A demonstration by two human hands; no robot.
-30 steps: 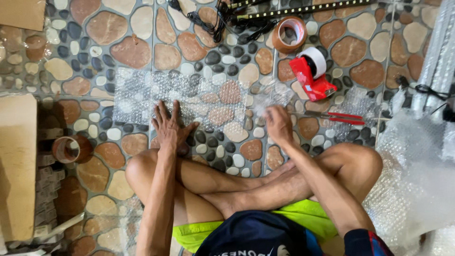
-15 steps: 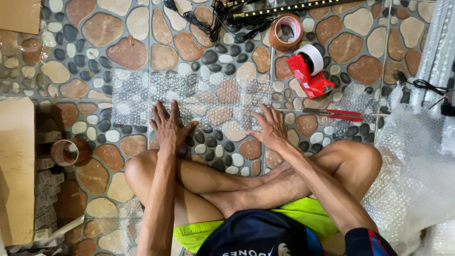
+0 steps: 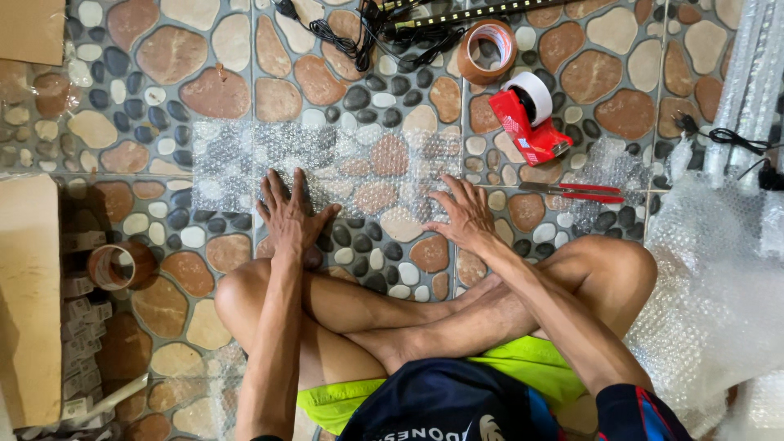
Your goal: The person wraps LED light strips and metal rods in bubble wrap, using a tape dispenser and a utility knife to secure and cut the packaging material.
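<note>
A clear sheet of bubble wrap (image 3: 343, 163) lies flat on the pebble-pattern floor in front of my crossed legs. My left hand (image 3: 290, 214) presses palm down on its near edge, fingers spread. My right hand (image 3: 467, 214) rests flat on the sheet's right near corner, fingers also spread. Neither hand holds anything.
A red tape dispenser (image 3: 529, 121) with a white roll and a brown tape roll (image 3: 487, 51) lie beyond the sheet. Red-handled scissors (image 3: 576, 192) sit to the right. A bubble wrap heap (image 3: 719, 278) fills the right side. Cardboard (image 3: 28, 294) and another tape roll (image 3: 118, 265) lie left. Black cables (image 3: 359, 33) are at the top.
My right hand has opened from a loose curl and spread flat on the sheet's right corner. The left hand has stayed pressed in place.
</note>
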